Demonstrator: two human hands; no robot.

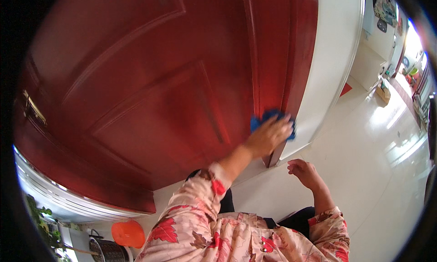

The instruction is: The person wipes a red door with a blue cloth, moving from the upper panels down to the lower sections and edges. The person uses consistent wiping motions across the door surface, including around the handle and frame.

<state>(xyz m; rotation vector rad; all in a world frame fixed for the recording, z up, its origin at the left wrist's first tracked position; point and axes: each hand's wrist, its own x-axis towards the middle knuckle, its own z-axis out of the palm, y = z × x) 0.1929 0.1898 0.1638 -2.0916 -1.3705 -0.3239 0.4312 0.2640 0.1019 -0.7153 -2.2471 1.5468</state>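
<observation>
My left hand [269,135], slightly blurred, presses a blue cloth [256,124] against the lower part of the dark red door frame [273,88]. Part of the cloth shows past the fingers at both sides. To the left of the frame stands the red panelled door [143,108], with raised mouldings. My right hand [304,171] hangs over the pale floor near the foot of the frame. Its fingers are curled in, and nothing shows in them.
A brass-coloured door handle [34,108] is at the far left. Below the door's edge stand an orange bucket [128,233] and a dark patterned bin [108,251], near green plants [42,214]. A white wall [333,57] adjoins the frame. Glossy tiles [368,166] spread right, towards a cardboard box [383,94].
</observation>
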